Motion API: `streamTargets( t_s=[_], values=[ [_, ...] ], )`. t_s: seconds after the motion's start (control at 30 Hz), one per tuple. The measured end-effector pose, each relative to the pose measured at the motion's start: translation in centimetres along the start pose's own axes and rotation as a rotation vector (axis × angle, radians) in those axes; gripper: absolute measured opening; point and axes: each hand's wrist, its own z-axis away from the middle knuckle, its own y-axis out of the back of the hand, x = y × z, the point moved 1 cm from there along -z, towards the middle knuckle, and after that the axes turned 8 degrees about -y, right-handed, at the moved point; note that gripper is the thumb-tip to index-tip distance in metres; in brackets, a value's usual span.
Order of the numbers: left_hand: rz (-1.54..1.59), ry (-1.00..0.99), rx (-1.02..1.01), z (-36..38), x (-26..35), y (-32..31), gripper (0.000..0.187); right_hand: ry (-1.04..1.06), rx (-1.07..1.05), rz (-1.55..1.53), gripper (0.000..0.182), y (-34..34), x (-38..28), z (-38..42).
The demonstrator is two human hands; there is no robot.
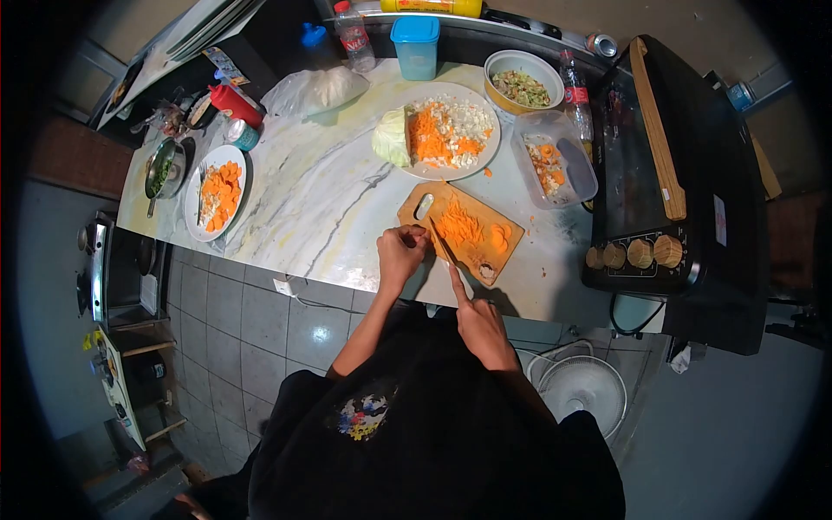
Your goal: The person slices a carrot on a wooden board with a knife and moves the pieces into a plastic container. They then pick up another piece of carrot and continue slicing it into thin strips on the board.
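Observation:
A wooden cutting board (488, 218) lies at the counter's front edge with shredded carrot (459, 224) in its middle and carrot slices (500, 237) to the right. My right hand (479, 325) is closed round the handle of a knife (441, 241), whose blade crosses the board's left part. At the board's left edge is my left hand (402, 254), fingers bent together near the blade; whatever they pinch is too small to make out. Behind the board, a large plate (491, 149) bears a cabbage piece (391, 139), chopped carrot and chopped white pieces.
A plastic container (579, 178) with scraps and a bowl (516, 107) of chopped vegetables stand at the right, beside a black oven (685, 173). Leftward are a plate (193, 208) of carrot slices, a pot (177, 173), a red bottle (234, 105) and a plastic bag (316, 93).

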Motion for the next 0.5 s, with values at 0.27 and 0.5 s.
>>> streamTargets(
  t_s=[0.27,0.5],
  values=[
    [0.046,0.024,0.000,0.2,0.2,-0.3,0.018,-0.045,-0.031,-0.076,0.087,0.2,0.0,0.8],
    [0.026,0.016,-0.002,0.3,0.2,-0.2,0.017,0.006,0.012,-0.184,0.082,-0.4,0.3,1.7]
  ],
)
